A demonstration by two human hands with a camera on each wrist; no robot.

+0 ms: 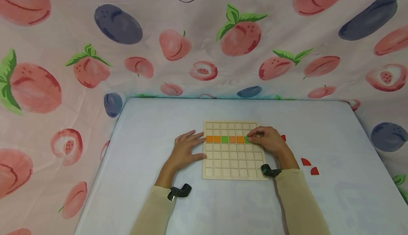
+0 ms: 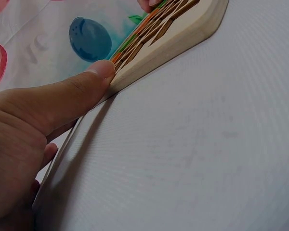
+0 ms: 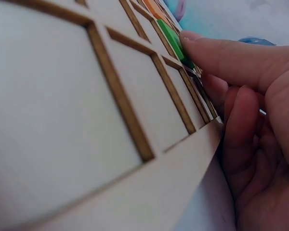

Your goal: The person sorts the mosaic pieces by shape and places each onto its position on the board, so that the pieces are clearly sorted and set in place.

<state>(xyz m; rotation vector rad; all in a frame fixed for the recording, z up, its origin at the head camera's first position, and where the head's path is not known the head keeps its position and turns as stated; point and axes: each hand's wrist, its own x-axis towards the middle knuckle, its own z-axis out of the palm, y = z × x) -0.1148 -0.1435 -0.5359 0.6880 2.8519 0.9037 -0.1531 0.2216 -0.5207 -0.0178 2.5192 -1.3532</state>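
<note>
A pale wooden grid board lies on the table. One of its rows holds several square tiles, orange and green, starting with an orange tile at the left edge. At this row's right end my right hand pinches a green tile, thumb on its near side, its far side hidden behind the fingers. Beyond it the row has a bare cell. My left hand, fingers spread and fairly straight, rests along the board's left side. Its thumb touches the board's edge in the left wrist view.
Right of the board lie red quarter-round pieces, one beside another, and a red piece partly behind my right hand. A white cloth covers the table. A fruit-printed curtain hangs behind and at the sides.
</note>
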